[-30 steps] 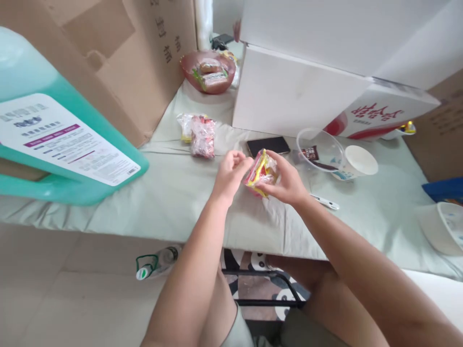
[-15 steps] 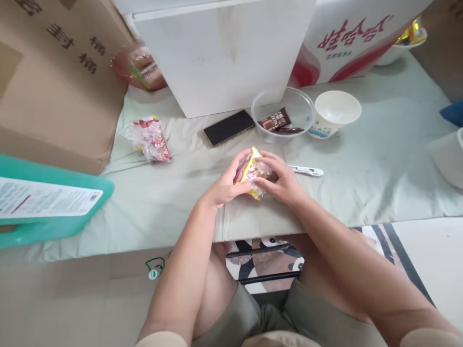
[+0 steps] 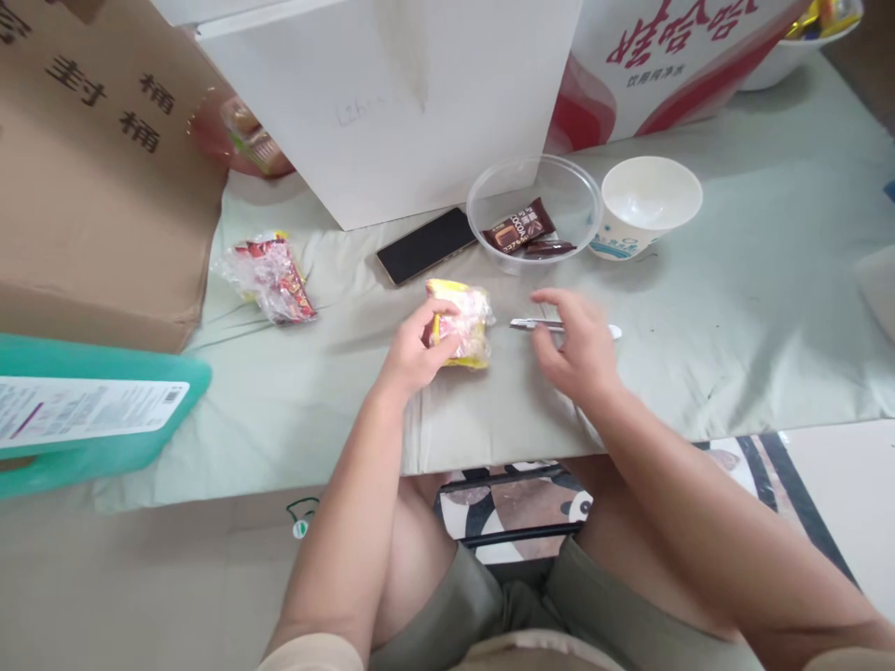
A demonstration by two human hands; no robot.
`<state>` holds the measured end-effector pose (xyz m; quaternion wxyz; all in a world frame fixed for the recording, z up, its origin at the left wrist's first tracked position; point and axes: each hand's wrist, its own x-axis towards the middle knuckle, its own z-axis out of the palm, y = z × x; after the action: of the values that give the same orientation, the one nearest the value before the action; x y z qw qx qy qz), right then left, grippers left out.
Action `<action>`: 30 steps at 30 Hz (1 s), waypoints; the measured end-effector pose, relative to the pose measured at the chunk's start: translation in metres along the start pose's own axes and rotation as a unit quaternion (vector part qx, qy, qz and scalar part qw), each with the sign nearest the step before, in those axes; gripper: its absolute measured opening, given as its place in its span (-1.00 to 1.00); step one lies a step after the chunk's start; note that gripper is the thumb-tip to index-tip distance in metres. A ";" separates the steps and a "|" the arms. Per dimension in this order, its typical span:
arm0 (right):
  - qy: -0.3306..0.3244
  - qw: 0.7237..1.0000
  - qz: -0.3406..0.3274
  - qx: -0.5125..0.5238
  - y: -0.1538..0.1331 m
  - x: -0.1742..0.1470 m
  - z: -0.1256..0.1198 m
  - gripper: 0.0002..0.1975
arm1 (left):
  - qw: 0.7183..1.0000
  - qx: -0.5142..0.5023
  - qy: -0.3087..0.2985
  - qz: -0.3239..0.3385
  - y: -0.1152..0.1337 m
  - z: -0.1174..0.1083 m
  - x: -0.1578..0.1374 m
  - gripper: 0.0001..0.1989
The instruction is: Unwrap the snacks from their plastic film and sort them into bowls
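My left hand (image 3: 414, 349) is closed on the left side of a yellow-and-pink snack packet (image 3: 470, 321) with clear, crinkled wrapping. To the right, my right hand (image 3: 577, 345) holds nothing; its thumb and fingers are apart, hovering over a slim white utility knife (image 3: 532, 325) that lies on the cloth. The hand hides the middle of the knife. Beyond them stands a clear round plastic bowl (image 3: 482, 244) with brown cocoa-labelled packets (image 3: 521, 226) in it. A white paper cup (image 3: 629, 247) is beside the bowl. Left of the bowl lies a dark phone (image 3: 426, 246).
A crumpled red-and-clear wrapper (image 3: 272, 280) lies at left, near a cardboard box (image 3: 98, 205) and a green jug (image 3: 168, 391). A white box (image 3: 419, 121) and a red-and-white carton (image 3: 657, 84) stand behind. At far right back is a white bowl (image 3: 776, 65) of wrapped items.
My right hand has let go of the snack packet and moved right, over the utility knife. The left hand has shifted slightly left with the packet, which now faces up more flatly.
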<state>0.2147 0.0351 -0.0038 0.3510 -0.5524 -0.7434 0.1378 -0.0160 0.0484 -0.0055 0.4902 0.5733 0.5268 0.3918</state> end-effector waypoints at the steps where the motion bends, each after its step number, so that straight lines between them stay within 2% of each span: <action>1: -0.006 0.998 0.035 -0.056 0.004 -0.002 -0.003 -0.55 | 0.999 0.033 0.032 0.017 -0.003 -0.001 0.001 -0.75; 4: -0.059 0.980 0.093 -0.164 0.016 -0.009 -0.011 -0.54 | 0.990 0.095 0.090 0.059 -0.012 -0.005 0.002 -0.78; 8: -0.090 0.977 0.105 -0.160 0.022 -0.012 -0.018 -0.78 | 0.979 0.100 0.155 0.091 -0.017 -0.008 0.002 -0.82; 11: -0.080 0.984 0.142 -0.074 0.013 -0.011 -0.020 -0.87 | 0.974 0.080 0.192 0.087 -0.019 -0.008 0.003 -0.84; 14: -0.080 0.970 0.205 0.104 -0.009 -0.013 -0.013 -0.85 | 0.970 0.077 0.212 0.093 -0.019 -0.004 0.002 -0.83; 17: -0.119 0.917 0.218 0.314 -0.033 -0.016 0.001 -0.86 | 0.962 0.097 0.225 0.123 -0.016 0.008 0.001 -0.83; 20: -0.142 0.868 0.200 0.433 -0.044 -0.013 0.018 -0.82 | 0.958 0.113 0.211 0.157 -0.011 0.023 -0.002 -0.76; 25: -0.080 0.847 0.200 0.486 -0.035 -0.001 0.035 -0.69 | 0.957 0.118 0.184 0.190 -0.006 0.035 -0.005 -0.72; 27: -0.076 0.853 0.199 0.477 -0.029 -0.001 0.037 -0.69 | 0.959 0.116 0.177 0.190 -0.007 0.036 -0.005 -0.72; 30: -0.088 0.876 0.174 0.441 -0.026 -0.004 0.038 -0.71 | 0.966 0.078 0.184 0.166 -0.010 0.038 -0.005 -0.69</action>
<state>0.1710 0.0292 -0.0169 0.4617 -0.4463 -0.5258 0.5578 0.0178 0.0372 -0.0233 0.2667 0.6069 0.5344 0.5243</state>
